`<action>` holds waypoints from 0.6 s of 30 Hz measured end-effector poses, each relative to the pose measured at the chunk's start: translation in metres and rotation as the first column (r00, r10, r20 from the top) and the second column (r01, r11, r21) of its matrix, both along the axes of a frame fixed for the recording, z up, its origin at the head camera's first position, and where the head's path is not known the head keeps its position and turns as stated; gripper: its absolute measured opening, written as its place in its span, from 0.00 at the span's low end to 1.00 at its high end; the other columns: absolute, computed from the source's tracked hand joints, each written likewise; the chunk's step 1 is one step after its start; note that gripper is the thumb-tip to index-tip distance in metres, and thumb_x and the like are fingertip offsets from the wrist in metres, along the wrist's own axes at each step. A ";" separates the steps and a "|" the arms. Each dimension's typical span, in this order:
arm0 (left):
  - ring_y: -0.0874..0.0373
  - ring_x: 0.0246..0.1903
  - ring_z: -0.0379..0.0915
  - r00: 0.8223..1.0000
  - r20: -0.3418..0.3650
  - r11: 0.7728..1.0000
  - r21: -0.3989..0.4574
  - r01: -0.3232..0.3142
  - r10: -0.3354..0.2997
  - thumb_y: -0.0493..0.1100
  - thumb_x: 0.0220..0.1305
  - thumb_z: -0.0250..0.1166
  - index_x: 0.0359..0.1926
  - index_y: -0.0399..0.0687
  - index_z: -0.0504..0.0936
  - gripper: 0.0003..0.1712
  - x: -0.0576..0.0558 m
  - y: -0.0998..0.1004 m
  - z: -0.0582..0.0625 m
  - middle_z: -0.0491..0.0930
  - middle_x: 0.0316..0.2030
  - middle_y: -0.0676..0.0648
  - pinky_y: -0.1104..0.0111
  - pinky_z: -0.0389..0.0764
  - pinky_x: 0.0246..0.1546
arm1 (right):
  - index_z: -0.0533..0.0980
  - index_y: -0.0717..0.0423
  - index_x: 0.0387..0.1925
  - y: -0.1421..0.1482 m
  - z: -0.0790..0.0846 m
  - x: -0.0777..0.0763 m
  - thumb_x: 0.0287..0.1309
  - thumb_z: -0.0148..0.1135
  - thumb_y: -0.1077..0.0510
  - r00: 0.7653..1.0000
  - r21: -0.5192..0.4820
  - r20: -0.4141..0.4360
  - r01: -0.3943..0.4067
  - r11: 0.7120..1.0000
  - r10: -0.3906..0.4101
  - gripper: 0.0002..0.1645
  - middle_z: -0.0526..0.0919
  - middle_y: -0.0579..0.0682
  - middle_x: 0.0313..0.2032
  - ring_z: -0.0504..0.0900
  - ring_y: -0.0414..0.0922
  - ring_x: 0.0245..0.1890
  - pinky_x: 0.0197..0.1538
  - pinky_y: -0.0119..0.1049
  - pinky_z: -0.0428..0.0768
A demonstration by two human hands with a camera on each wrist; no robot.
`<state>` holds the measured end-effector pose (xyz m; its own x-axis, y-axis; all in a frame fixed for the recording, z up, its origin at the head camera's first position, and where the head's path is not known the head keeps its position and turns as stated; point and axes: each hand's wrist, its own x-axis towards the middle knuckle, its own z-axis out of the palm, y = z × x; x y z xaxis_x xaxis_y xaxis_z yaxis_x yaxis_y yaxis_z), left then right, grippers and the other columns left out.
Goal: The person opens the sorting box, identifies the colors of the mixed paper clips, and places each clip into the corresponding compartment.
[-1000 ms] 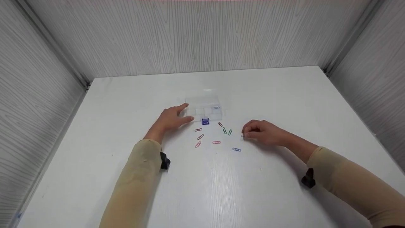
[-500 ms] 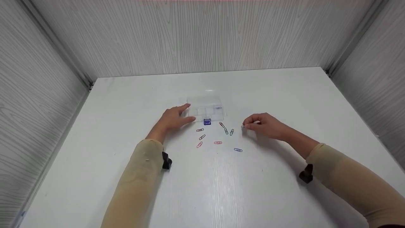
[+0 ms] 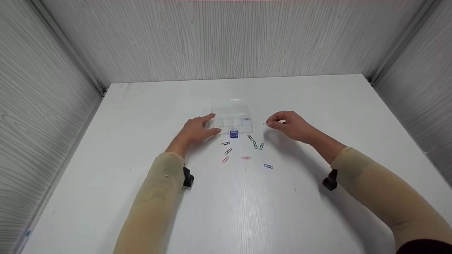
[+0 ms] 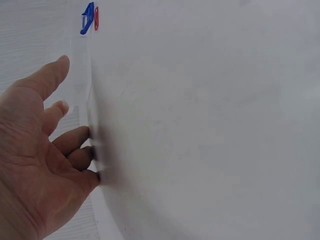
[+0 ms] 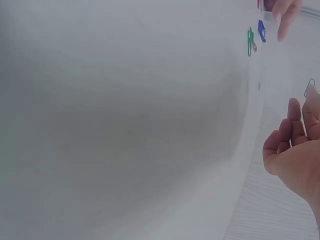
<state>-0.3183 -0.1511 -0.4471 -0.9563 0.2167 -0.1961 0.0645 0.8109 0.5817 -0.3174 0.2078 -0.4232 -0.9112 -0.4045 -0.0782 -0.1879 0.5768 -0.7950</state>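
Note:
A clear plastic compartment box (image 3: 243, 128) with its lid raised lies at the table's middle, a blue latch (image 3: 234, 134) at its front. My left hand (image 3: 197, 131) rests at the box's left side, thumb near the front edge and index finger farther back, both fairly straight. In the left wrist view its other fingers (image 4: 75, 140) bend down toward the tabletop. Right of the box, my right hand (image 3: 290, 126) pinches a paper clip (image 5: 309, 87) between thumb and index finger, raised above the table. A blue paper clip (image 3: 246, 119) lies in the box's back right compartment.
Several paper clips lie scattered in front of the box: green ones (image 3: 255, 145), pink ones (image 3: 246, 158), dark reddish ones (image 3: 226, 143) and a blue one (image 3: 268, 166). Pale wood-grain panels (image 3: 233, 42) wall the white table (image 3: 219, 211) at the back and sides.
My right hand has lifted and moved away from me and slightly left toward the box, carrying its paper clip. The left hand has stayed at the box; the view has shifted slightly.

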 end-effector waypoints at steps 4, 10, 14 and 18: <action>0.41 0.81 0.49 1.000 0.001 1.000 0.005 -0.005 0.005 0.65 0.71 0.64 0.84 0.63 0.60 0.46 0.000 0.000 0.001 0.62 0.80 0.42 0.47 0.50 0.80 | 0.84 0.61 0.53 -0.011 0.003 -0.008 0.77 0.64 0.51 0.999 -0.018 -0.002 0.033 0.999 -0.033 0.18 0.84 0.50 0.55 0.76 0.48 0.58 0.59 0.45 0.75; 0.43 0.81 0.49 1.000 0.009 1.000 0.004 -0.014 0.014 0.66 0.72 0.64 0.84 0.65 0.60 0.46 0.001 0.000 0.002 0.61 0.81 0.43 0.47 0.51 0.80 | 0.83 0.58 0.52 -0.030 0.001 -0.020 0.76 0.64 0.50 0.997 -0.045 -0.013 0.075 0.996 -0.076 0.16 0.83 0.50 0.51 0.75 0.48 0.53 0.53 0.43 0.75; 0.43 0.81 0.50 1.000 0.014 1.000 0.006 -0.021 0.020 0.66 0.72 0.64 0.84 0.65 0.60 0.45 0.002 0.001 0.002 0.61 0.80 0.43 0.48 0.51 0.80 | 0.83 0.55 0.51 -0.041 -0.001 -0.024 0.77 0.64 0.50 0.995 -0.074 -0.006 0.100 0.992 -0.101 0.13 0.82 0.51 0.49 0.74 0.48 0.51 0.51 0.42 0.74; 0.43 0.81 0.49 1.000 0.013 1.000 0.013 -0.023 0.023 0.66 0.71 0.64 0.84 0.65 0.60 0.46 0.002 0.001 0.002 0.61 0.80 0.44 0.48 0.51 0.80 | 0.83 0.54 0.51 -0.049 -0.003 -0.027 0.77 0.64 0.51 0.994 -0.089 -0.004 0.110 0.990 -0.111 0.12 0.82 0.51 0.49 0.75 0.48 0.50 0.50 0.40 0.75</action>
<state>-0.3161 -0.1500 -0.4448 -0.9584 0.1976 -0.2058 0.0385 0.8044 0.5928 -0.3441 0.1591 -0.4261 -0.9512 -0.3062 -0.0378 -0.1345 0.5220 -0.8423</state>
